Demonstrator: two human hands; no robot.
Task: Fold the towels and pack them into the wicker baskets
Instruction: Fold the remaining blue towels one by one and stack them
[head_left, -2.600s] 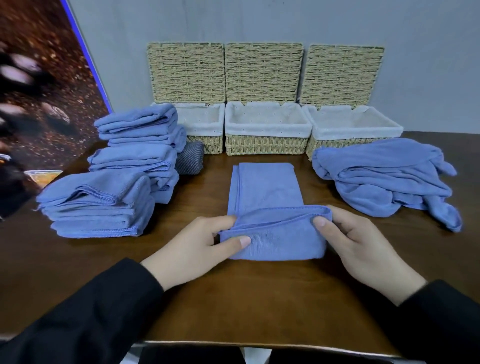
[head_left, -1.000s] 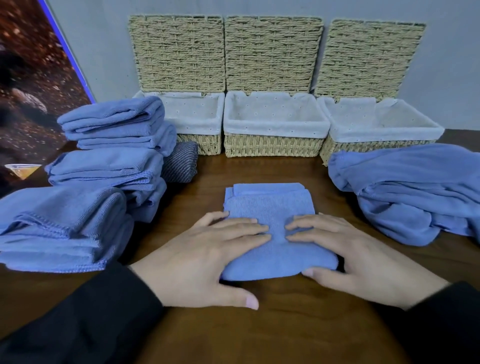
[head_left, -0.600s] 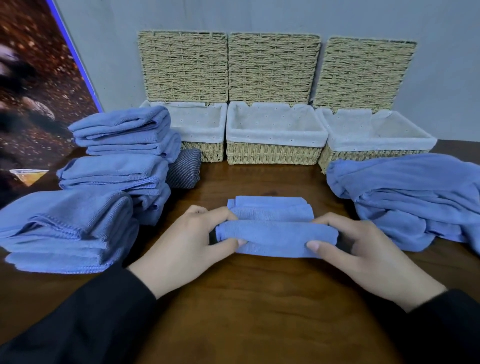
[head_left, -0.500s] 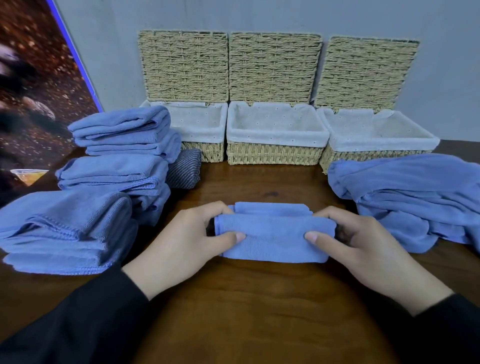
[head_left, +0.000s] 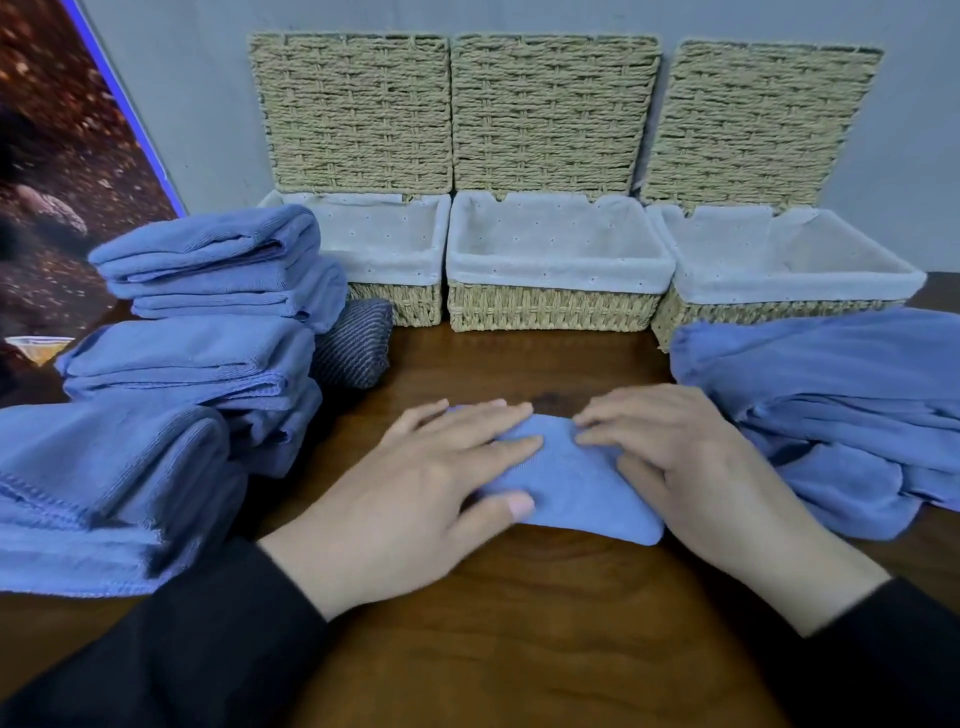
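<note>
Both hands, left hand (head_left: 415, 483) and right hand (head_left: 691, 467), are lying flat and pressing the folded towel (head_left: 566, 483) so it is staying neat on the bench (head_left: 519, 623)

hands (head_left: 431, 483) covering folded towel (head_left: 566, 483), edges hidden
</note>
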